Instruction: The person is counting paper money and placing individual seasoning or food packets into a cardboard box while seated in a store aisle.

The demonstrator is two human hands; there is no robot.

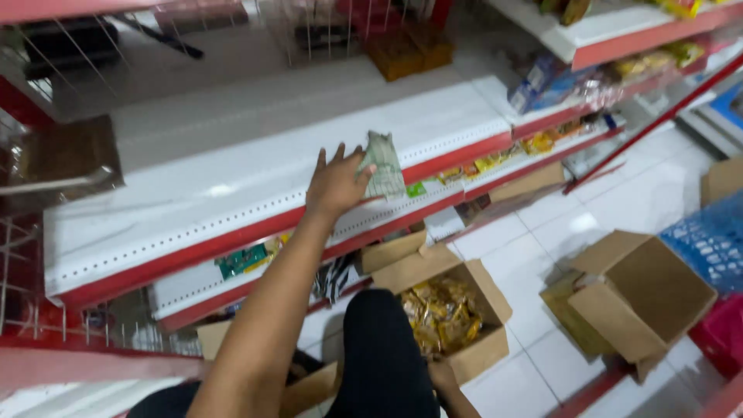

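A: Head view, far left: wire basket (46,310), red-edged.

B: Centre?

A: Left hand (338,182) stretched over white shelf (232,162); grip closed round pale green packet (385,164), fingers spread along its left edge. Packet upright, at shelf's front lip.

B: Lower right?

A: Right hand (443,377) mostly hidden behind knee, touching open cardboard box (487,344) of yellow packets (443,313); grip state not readable. Further right, empty tipped box (642,298) on tiled floor (542,310).

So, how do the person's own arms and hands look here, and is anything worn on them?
Both arms are bare: no sleeve, glove, watch or ring shows. The left hand is seen whole, with its long forearm. Of the right hand only a small part shows, low by the dark trousers.
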